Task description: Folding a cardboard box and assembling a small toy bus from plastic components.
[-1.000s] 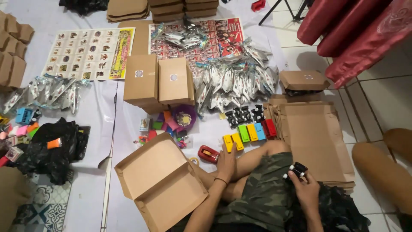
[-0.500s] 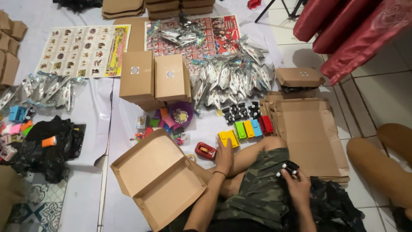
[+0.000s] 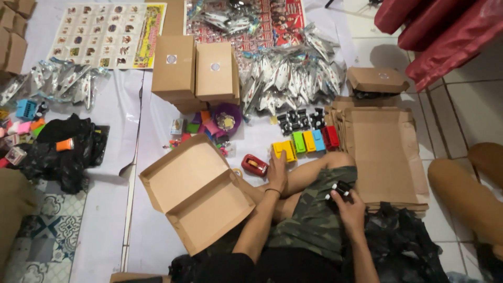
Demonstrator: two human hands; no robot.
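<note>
Two hands in view, person seated on floor w/ legs folded. Right hand (image 3: pixel 350 207) over the right thigh, fingers curled round a small black toy car (image 3: pixel 339 189) w/ white bits, pinching it. Left hand (image 3: pixel 276 170) reaches fwd, palm down on the floor, fingers loosely spread, fingertips at the yellow block (image 3: pixel 283 150), just right of a red tape dispenser (image 3: pixel 254 164). Open cardboard box (image 3: pixel 196 191) lies flat & tilted, just left of the left forearm, nothing inside. Black plastic bag (image 3: pixel 401 246) by right knee. Stack of flat cardboard blanks (image 3: pixel 382 154) to the right. Past the left hand: row of coloured blocks, green (image 3: pixel 298 141), blue (image 3: pixel 318 140), red (image 3: pixel 330 137); behind them a cluster of black toy cars (image 3: pixel 301 119). Purple bowl (image 3: pixel 226 118) w/ small bits left of those. Two closed brown boxes (image 3: pixel 195 71) further back, pile of silver foil packets (image 3: pixel 291 73) beside them. Sticker sheet (image 3: pixel 107 34) at far left top.
</note>
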